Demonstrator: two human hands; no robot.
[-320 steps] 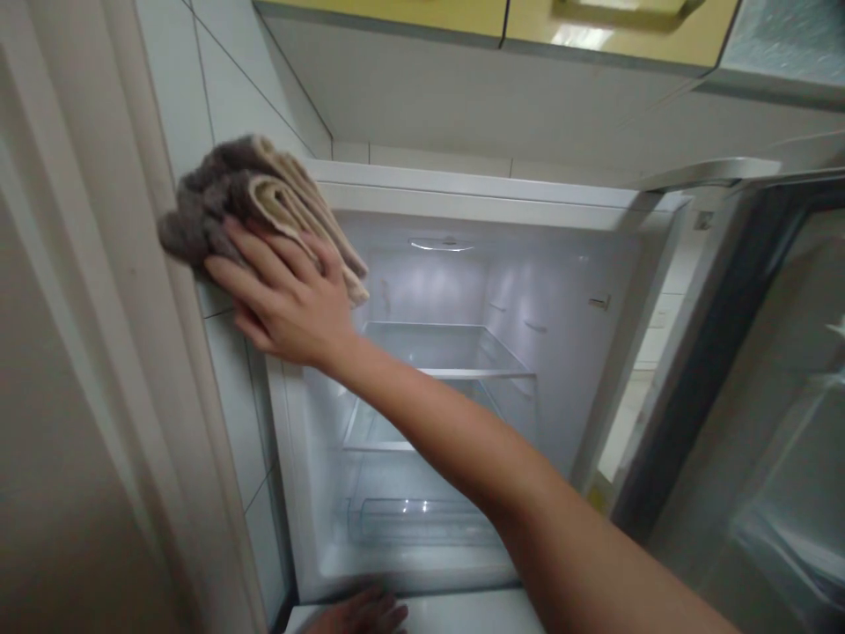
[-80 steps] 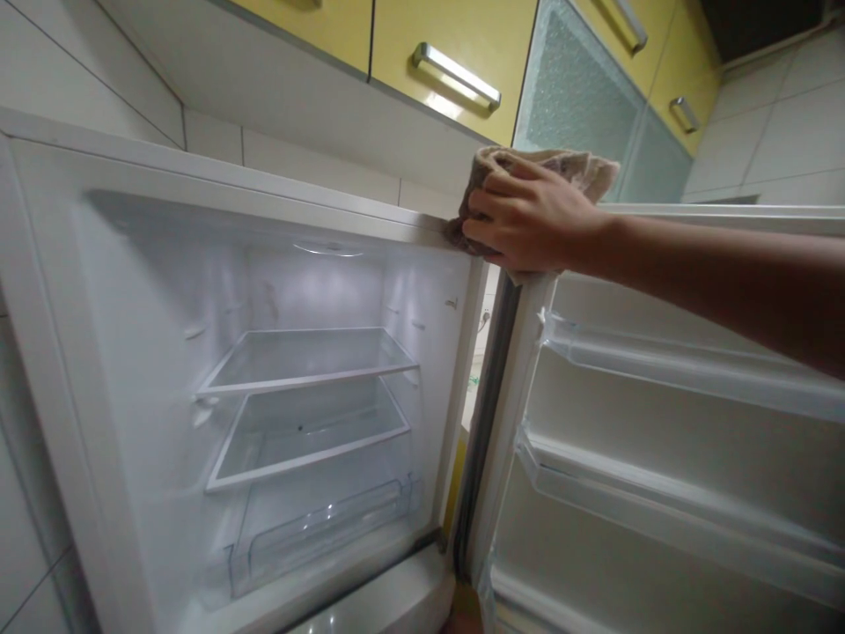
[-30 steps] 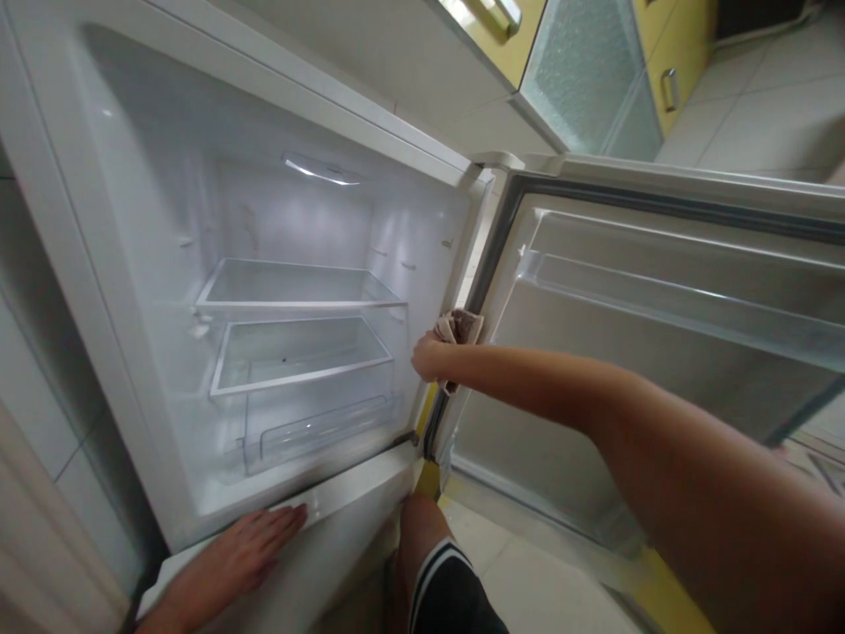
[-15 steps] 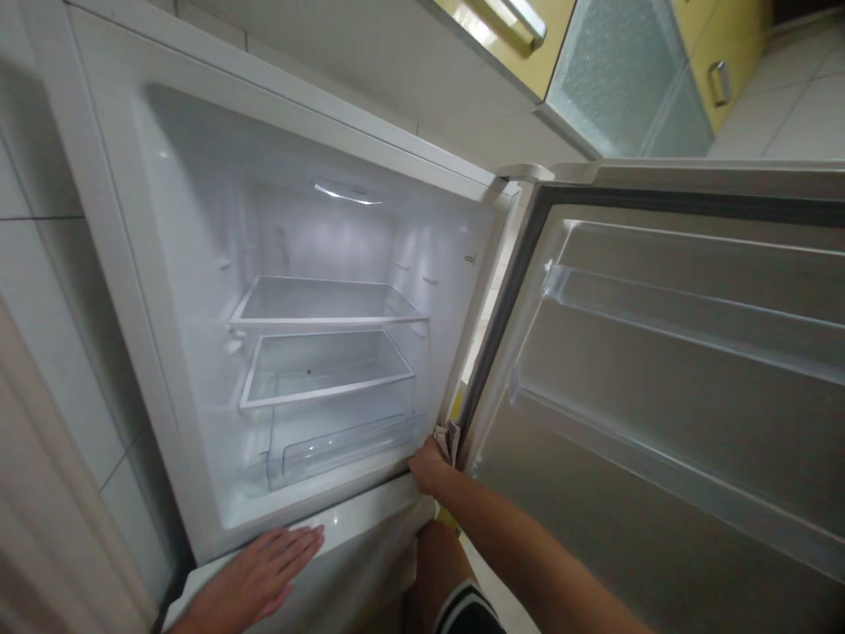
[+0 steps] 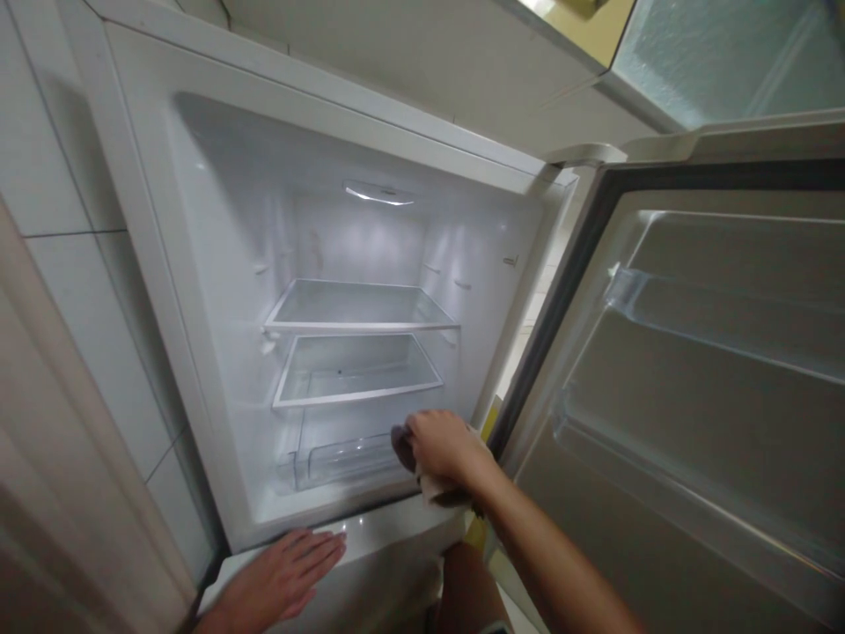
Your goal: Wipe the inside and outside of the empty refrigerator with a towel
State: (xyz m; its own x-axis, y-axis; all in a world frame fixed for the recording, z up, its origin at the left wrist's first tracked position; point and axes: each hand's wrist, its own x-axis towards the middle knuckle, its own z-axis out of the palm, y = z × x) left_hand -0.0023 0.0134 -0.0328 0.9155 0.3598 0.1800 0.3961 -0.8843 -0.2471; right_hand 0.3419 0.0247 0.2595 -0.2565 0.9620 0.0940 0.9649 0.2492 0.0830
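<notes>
A white fridge compartment [image 5: 231,220] stands open in front of me, lit from inside. My right hand [image 5: 442,446] is closed around a crumpled cloth [image 5: 432,487], which hangs below the fingers and pokes out grey at the left. This hand is at the lower right of the opening, in front of the clear drawer [image 5: 353,460]. Flat with fingers stretched out, my left hand [image 5: 290,572] rests on the top edge of the lower fridge door [image 5: 370,526].
The opened upper door [image 5: 719,405], with clear shelf racks [image 5: 693,480], fills the right side. Two glass shelves [image 5: 363,304] sit inside the fridge. Yellow and frosted-glass cabinets [image 5: 719,62] are overhead. A tiled wall [image 5: 92,291] and a pale curtain-like strip [image 5: 72,440] are at left.
My right hand has lifted the cloth from the lower right corner by the hinge side, moving it up and inward. My left hand stays on the door edge. The view has shifted slightly.
</notes>
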